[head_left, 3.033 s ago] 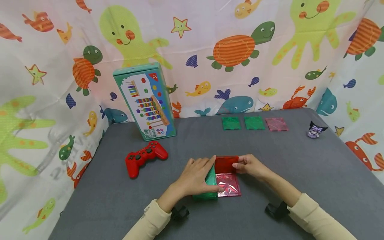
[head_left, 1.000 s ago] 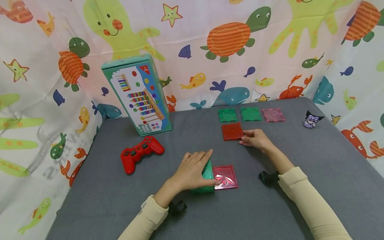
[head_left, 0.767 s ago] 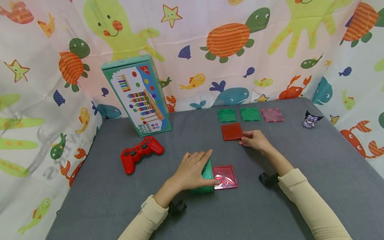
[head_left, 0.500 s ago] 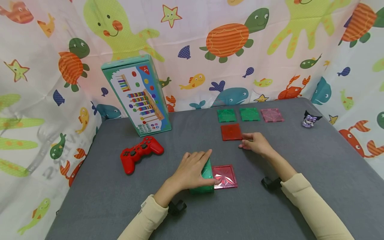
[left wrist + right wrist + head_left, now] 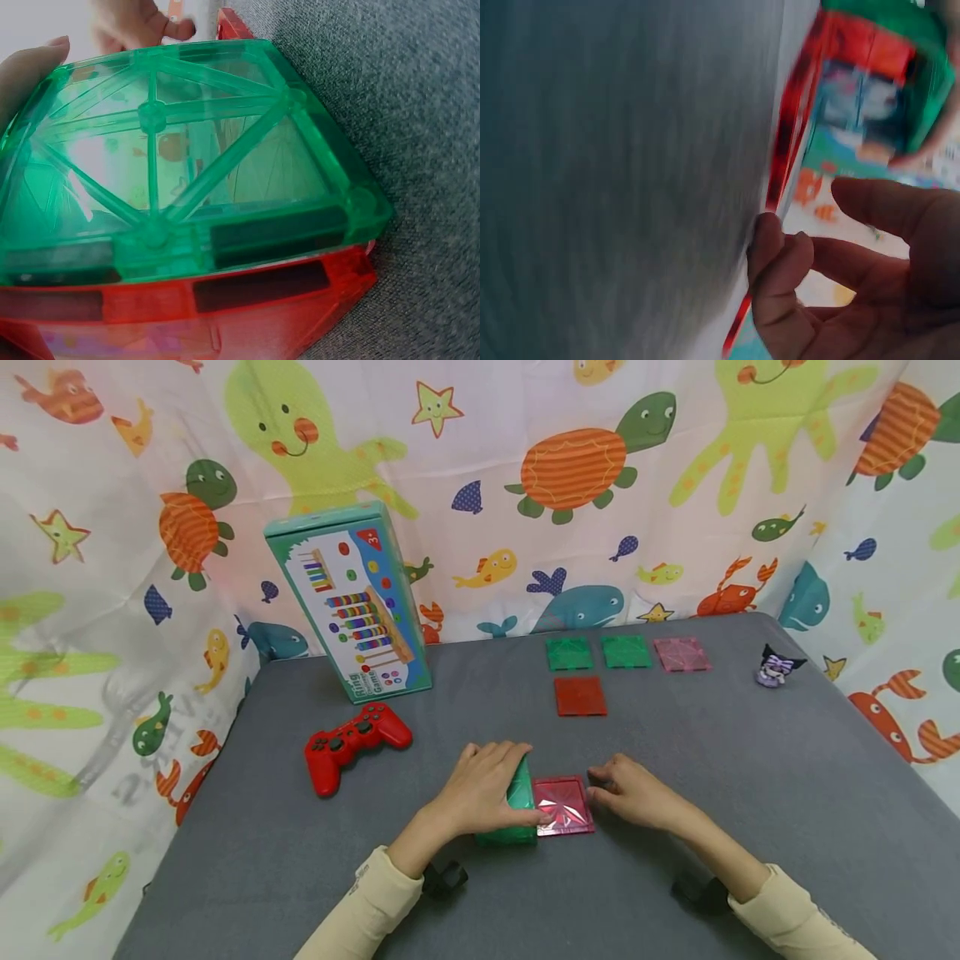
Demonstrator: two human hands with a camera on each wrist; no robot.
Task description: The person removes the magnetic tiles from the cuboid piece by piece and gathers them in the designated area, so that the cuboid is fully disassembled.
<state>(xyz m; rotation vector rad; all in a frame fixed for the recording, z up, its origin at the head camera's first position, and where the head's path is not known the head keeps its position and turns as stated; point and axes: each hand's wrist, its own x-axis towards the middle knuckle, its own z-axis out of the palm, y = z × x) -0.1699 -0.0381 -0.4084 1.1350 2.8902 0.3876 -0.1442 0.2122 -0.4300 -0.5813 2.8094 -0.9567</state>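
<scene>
My left hand (image 5: 483,787) grips a small upright build of see-through magnetic tiles from above, thumb in front and fingers behind. In the left wrist view a green tile (image 5: 152,116) fills the near face, with a red tile (image 5: 255,322) along its edge. A pink tile (image 5: 572,802) lies flat on the table against the build's right side; my left thumb overlaps it. Just right of that pink tile hovers my right hand (image 5: 633,791), fingers loosely bent, thumb apart, nothing between them. Farther back a red tile (image 5: 581,697) lies flat.
Two green tiles (image 5: 569,653) and a pink tile (image 5: 682,654) lie in a row at the back. A small purple-and-black figure (image 5: 776,667) stands right of them. To the left are a red game controller (image 5: 356,745) and an upright toy box (image 5: 352,610).
My right hand has taken the red tile from beside the build, laid it flat in front of the back row, released it and come back near the pink tile. My left hand stays on the build.
</scene>
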